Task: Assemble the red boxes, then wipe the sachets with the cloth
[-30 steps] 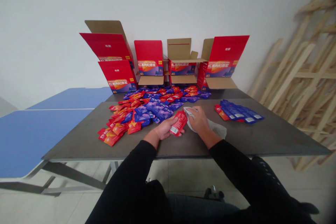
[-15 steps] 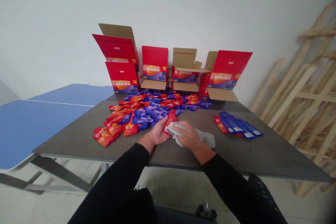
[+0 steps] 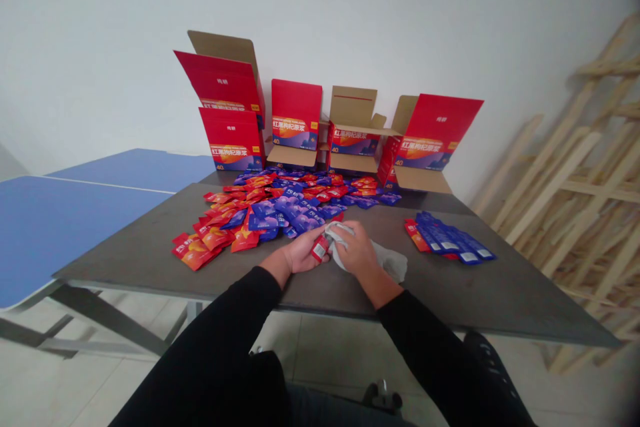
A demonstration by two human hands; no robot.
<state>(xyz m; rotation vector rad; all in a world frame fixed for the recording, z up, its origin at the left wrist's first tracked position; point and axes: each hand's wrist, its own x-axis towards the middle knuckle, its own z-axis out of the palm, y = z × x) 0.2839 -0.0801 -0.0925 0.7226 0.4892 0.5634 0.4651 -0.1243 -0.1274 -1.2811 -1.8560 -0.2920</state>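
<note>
My left hand (image 3: 303, 252) holds a red sachet (image 3: 320, 249) over the near part of the table, its label side facing up. A pale grey cloth (image 3: 393, 263) is bunched in my right hand (image 3: 359, 250), which presses it against the upper part of that sachet. Part of the sachet is hidden under the cloth. Just beyond my hands lies a heap of purple sachets (image 3: 295, 210) and orange-red sachets (image 3: 215, 235). Off to the right, several blue-purple sachets (image 3: 450, 240) lie fanned over a few red ones (image 3: 415, 235).
Red cartons with raised flaps stand along the wall: a stacked pair (image 3: 233, 140) at left, others in the middle (image 3: 296, 117) and at right (image 3: 435, 133). A blue table (image 3: 90, 227) adjoins on the left. Wooden frames (image 3: 590, 173) lean at far right.
The cloth in my right hand has moved up along the red sachet, baring its lower end with the label. The camera view has shifted slightly.
</note>
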